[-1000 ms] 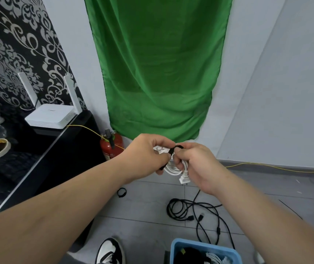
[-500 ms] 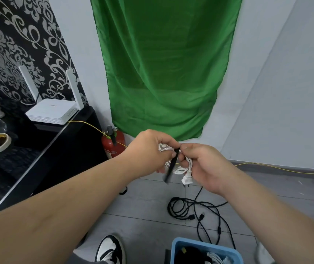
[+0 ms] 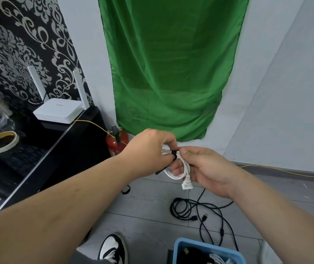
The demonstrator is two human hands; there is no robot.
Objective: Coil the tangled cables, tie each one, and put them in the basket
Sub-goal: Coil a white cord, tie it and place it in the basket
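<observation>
A small coil of white cable (image 3: 180,172) is held in mid-air between two bare hands. A black tie (image 3: 173,154) is wrapped round the top of the coil.

The step in hand looks like cinching that tie. It would go best if the loops are kept squeezed flat together while the tie's loose tail is drawn snug and fastened, so that no loop slips free. How the tie fastens cannot be made out.

The left hand (image 3: 148,149) comes from the left and is clenched over the top of the coil, right at the wrapped spot. The tie's tail pokes out below it, down and to the left. The right hand (image 3: 205,168) grasps the coil's right side, with fingers curled under and through the loops and the thumb tip just beside the tie. A white plug (image 3: 186,185) dangles under the right hand's fingers.

On the grey floor (image 3: 152,216) below, a tangle of black cables (image 3: 182,208) is still loose. Nearer, at the bottom edge, is a blue basket (image 3: 209,245) already holding some cables. A red fire extinguisher (image 3: 117,143) stands beyond the left hand, by a black cabinet (image 3: 66,149).
</observation>
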